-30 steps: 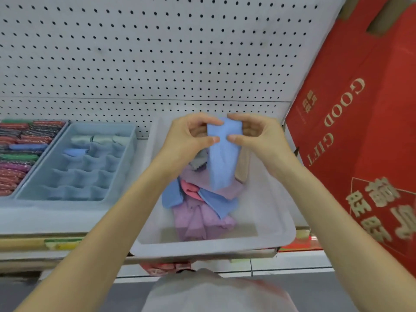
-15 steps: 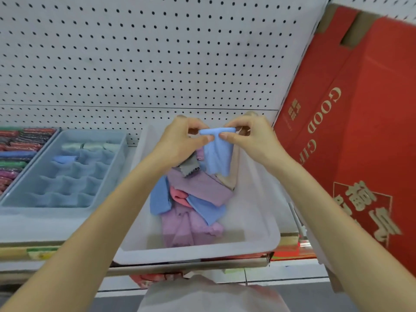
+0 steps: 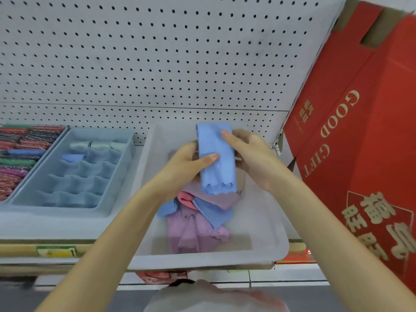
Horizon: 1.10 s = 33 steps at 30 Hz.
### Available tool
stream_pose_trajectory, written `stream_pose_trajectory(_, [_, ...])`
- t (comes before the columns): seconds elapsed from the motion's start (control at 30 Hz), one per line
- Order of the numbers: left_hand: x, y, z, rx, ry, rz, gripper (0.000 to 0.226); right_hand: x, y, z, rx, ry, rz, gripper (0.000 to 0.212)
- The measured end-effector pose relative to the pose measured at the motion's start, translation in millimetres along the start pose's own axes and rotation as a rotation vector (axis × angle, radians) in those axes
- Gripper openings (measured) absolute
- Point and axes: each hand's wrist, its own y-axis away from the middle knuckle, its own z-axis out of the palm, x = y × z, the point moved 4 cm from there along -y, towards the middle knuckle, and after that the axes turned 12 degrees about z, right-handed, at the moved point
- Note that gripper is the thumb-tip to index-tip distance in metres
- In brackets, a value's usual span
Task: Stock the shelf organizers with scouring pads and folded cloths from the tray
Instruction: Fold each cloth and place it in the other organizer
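- We hold the blue cloth point(image 3: 216, 163) upright above the far end of the tray point(image 3: 202, 260), folded into a narrow strip with its scalloped edge hanging down, so that it can be sized to a single cell
- Our left hand point(image 3: 184, 165) has its grip pinching the strip's left edge, thumb across the front; our right hand point(image 3: 249, 152) pinches the right edge higher up, so the fold cannot spring open
- The divided organizer point(image 3: 121, 167) sits on the shelf point(image 3: 45, 224) just left of the tray, within easy reach; its back cells hold pale rolls point(image 3: 96, 145) and a blue one
- The loose cloths point(image 3: 198, 224) lie heaped in the tray beneath, yet to be folded
- We judge the strip wants one more fold before it fits a cell
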Motion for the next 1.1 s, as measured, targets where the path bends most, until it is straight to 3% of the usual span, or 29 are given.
stream_pose_trajectory(0.13, [-0.9,4.3,-7.3,0.055,0.030,-0.016,0.031,24.9,6.0,3.2,-0.160,0.074,0.104,0.020])
stream_pose_trajectory(0.33, [-7.4,19.2,-17.0,-0.040,0.180,-0.101,0.030,25.5,-0.3,16.2,-0.163,0.041,-0.034,0.004])
stream_pose_trajectory(0.53, [-8.8,28.5,-50.0,0.060,0.413,-0.034,0.027,21.9,-8.3,36.7,-0.333,-0.220,-0.006,0.023])
stream_pose_trajectory(0.67, [-7.1,33.7,-77.4,0.054,0.336,-0.013,0.042,12.2,-15.7,59.5,-0.270,-0.231,0.019,0.045])
stream_pose_trajectory(0.73, [-4.5,33.3,-91.7,0.068,0.313,-0.007,0.031,6.6,-21.0,79.0,-0.282,-0.212,0.017,0.033])
stream_pose_trajectory(0.8, [-3.4,32.7,-110.0,0.085,0.248,0.020,0.017,4.4,-26.8,98.5,-0.283,-0.114,-0.023,0.006])
stream_pose_trajectory(0.87, [-3.1,34.4,-134.1,0.108,0.121,0.068,0.005,4.6,-33.4,118.2,-0.263,0.014,-0.081,0.023])
stream_pose_trajectory(0.93, [-2.3,38.2,-160.0,0.132,0.059,0.109,0.018,-0.6,-39.7,142.2,-0.241,0.055,-0.132,0.038])
stream_pose_trajectory(1.1, [1.3,51.2,-226.5,0.254,0.096,0.086,0.032,-10.7,-55.7,212.0,-0.179,0.059,-0.170,0.048])
